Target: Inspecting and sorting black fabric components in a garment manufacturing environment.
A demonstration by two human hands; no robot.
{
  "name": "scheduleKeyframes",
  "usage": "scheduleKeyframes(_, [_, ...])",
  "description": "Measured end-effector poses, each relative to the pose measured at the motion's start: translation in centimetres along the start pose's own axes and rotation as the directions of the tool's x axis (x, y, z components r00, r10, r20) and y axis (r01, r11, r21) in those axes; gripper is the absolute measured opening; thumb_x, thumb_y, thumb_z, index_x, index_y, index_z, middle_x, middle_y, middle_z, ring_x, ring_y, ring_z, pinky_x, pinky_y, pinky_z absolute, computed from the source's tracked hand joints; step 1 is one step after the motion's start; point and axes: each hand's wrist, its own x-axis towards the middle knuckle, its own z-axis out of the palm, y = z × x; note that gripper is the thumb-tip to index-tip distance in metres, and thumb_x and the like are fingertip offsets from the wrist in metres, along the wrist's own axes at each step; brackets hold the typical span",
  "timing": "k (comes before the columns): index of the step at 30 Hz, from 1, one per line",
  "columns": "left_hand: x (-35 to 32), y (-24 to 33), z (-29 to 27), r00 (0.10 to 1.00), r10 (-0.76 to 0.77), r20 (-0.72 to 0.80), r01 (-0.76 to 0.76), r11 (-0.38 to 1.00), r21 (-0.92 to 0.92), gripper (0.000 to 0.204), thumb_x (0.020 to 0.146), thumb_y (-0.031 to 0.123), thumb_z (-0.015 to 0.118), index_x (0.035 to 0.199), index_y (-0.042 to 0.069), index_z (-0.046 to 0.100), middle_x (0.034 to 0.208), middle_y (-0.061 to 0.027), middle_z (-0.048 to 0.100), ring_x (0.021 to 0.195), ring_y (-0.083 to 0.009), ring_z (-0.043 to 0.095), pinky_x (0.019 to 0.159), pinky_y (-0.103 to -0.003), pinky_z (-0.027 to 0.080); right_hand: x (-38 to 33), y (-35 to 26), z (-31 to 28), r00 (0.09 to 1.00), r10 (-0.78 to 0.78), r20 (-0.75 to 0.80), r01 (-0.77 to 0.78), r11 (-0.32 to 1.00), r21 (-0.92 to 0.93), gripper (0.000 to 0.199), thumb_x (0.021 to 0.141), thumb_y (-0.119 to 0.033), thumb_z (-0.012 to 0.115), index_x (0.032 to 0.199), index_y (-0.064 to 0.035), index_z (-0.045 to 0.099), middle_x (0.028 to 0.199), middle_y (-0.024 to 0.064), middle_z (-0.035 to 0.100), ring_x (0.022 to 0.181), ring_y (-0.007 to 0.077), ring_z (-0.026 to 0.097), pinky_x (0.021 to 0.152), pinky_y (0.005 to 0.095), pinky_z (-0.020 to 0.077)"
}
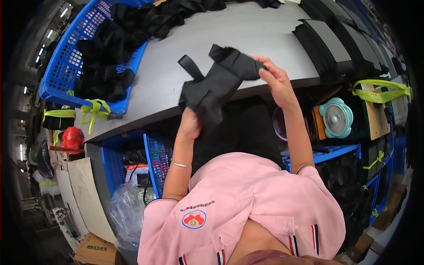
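Observation:
A black fabric piece with a strap (216,84) hangs in the air above the near edge of the grey table (247,35). My left hand (190,126) grips its lower end from underneath. My right hand (276,79) pinches its upper right corner near the table edge. A loose strap end sticks out to the upper left of the piece. I wear a pink short-sleeved shirt, and a thin bracelet sits on my left wrist.
A blue plastic basket (62,66) heaped with black fabric stands on the table's left side. Stacks of black pieces (331,44) line the table's right. Under the table are blue crates (154,159), a small teal fan (336,118) and clear plastic bags.

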Motion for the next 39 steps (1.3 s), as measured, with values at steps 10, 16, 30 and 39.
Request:
scheduleKeyframes(10, [4.6, 0.2, -2.9, 0.813, 0.397, -0.426, -0.158, 0.855, 0.495, 0.028, 0.096, 0.019, 0.064, 0.116, -0.001, 0.065, 0.107, -0.0064, 0.067, 0.094, -0.0106, 0.062, 0.082, -0.025, 0.049, 0.2, 6.9, 1.1, 0.909, 0.103, -0.405, -0.274, 0.878, -0.393, 0.016, 0.095, -0.013, 0.062, 0.095, 0.0025, 0.068, 0.09, 0.0089, 0.07, 0.086, 0.0148, 0.066, 0.078, 0.0274, 0.0514])
scheduleKeyframes(16, [10.2, -0.2, 1.1, 0.987, 0.1, -0.124, -0.097, 0.995, 0.027, 0.042, 0.099, 0.026, 0.058, 0.133, 0.002, 0.054, 0.127, -0.0074, 0.06, 0.118, -0.0169, 0.055, 0.103, -0.031, 0.042, -1.0, 9.7, 5.2, 0.899, 0.439, -0.017, -0.398, 0.831, 0.389, 0.028, 0.097, -0.02, 0.062, 0.117, -0.0013, 0.059, 0.1, 0.006, 0.068, 0.09, 0.0135, 0.065, 0.081, 0.0281, 0.0513])
scheduleKeyframes(30, [18.2, -7.2, 4.4, 0.577, 0.047, 0.815, 0.768, 0.309, -0.561, 0.055, 0.103, 0.043, 0.044, 0.141, 0.004, 0.045, 0.137, -0.0145, 0.056, 0.121, -0.0265, 0.059, 0.09, -0.039, 0.057, -1.0, 11.0, -5.4, 0.856, 0.517, 0.009, -0.202, 0.319, 0.926, 0.057, 0.087, -0.028, 0.074, 0.135, -0.004, 0.053, 0.131, 0.0078, 0.062, 0.121, 0.0218, 0.057, 0.109, 0.0384, 0.0412])
scheduleKeyframes(39, [17.5, -5.7, 7.6, 0.839, -0.365, 0.404, 0.531, 0.712, -0.458, 0.051, 0.102, 0.041, 0.05, 0.139, 0.006, 0.049, 0.128, -0.0101, 0.062, 0.101, -0.0172, 0.067, 0.076, -0.03, 0.058, 0.3, 11.6, -7.3, 0.869, 0.492, 0.044, -0.269, 0.397, 0.878, 0.057, 0.081, -0.018, 0.075, 0.131, 0.0005, 0.055, 0.124, 0.0074, 0.065, 0.111, 0.0169, 0.062, 0.099, 0.033, 0.0484])
